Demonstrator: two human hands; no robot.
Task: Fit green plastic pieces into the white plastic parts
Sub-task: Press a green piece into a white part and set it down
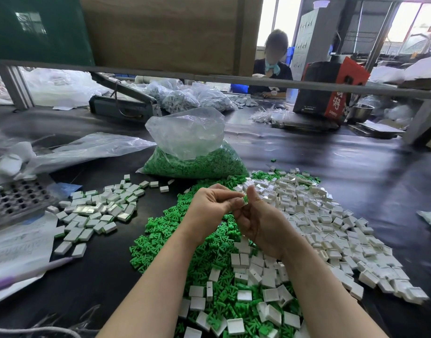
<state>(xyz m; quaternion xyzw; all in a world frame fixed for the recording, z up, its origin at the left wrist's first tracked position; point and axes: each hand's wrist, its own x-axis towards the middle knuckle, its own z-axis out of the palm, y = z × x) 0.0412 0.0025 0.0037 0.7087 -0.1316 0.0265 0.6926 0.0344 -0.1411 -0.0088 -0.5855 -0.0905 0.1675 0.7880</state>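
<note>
A black worktable [331,167] fills the view. At twelve o'clock sits a clear bag of green pieces [195,162]; loose white parts [331,215] spread toward three o'clock, finished ones [97,211] toward nine. At centre, the left hand [209,206] and right hand [260,220] together pinch one white part holding a green piece [245,199]. Pressing it squarely should seat it best; the surrounding green heap [185,240] crowds the hands.
</note>
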